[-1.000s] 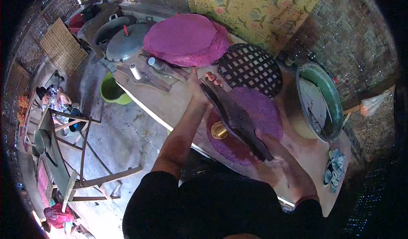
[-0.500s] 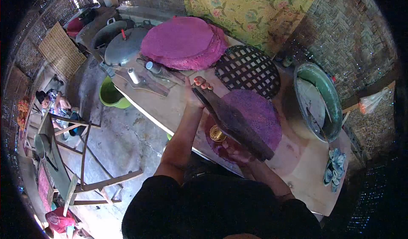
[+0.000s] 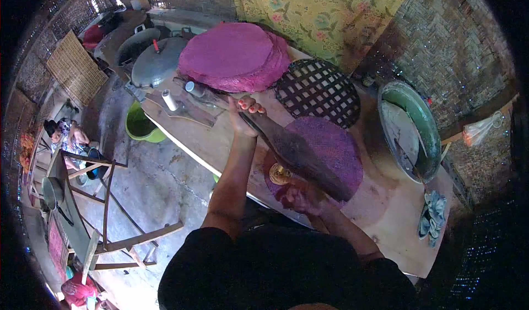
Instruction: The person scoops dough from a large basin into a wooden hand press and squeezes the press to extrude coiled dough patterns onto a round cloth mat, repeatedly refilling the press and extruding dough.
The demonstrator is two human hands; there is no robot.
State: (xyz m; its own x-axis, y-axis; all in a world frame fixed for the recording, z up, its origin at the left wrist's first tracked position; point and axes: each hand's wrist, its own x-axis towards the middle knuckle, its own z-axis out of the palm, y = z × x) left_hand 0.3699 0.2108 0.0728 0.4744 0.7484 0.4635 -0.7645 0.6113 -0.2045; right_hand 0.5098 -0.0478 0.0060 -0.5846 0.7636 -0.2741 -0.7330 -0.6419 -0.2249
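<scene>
My left hand (image 3: 246, 114) is closed around the upper end of a dark wooden board (image 3: 292, 145), broad in the middle and narrower at its ends. The board is held slanting above a round purple mat-like sheet (image 3: 336, 139) on the table. Against the board's lower side shows a golden coil-wrapped knob (image 3: 280, 173). Just below this knob is my right hand (image 3: 304, 199), slightly blurred, its fingers loosely bent and apart. Whether it touches the board cannot be made out.
A pink-purple stack of round sheets (image 3: 228, 56), a black lattice tray (image 3: 319, 92) and a similar board with a white knob (image 3: 169, 99) are on the table (image 3: 397, 227). A large green basin (image 3: 388, 98) stands right, with a cloth (image 3: 433, 216) nearby. People sit at far left.
My right hand has shifted slightly left, and more of it shows below the board. The board has tilted a little, its lower end moving up and left. My left hand keeps its grip.
</scene>
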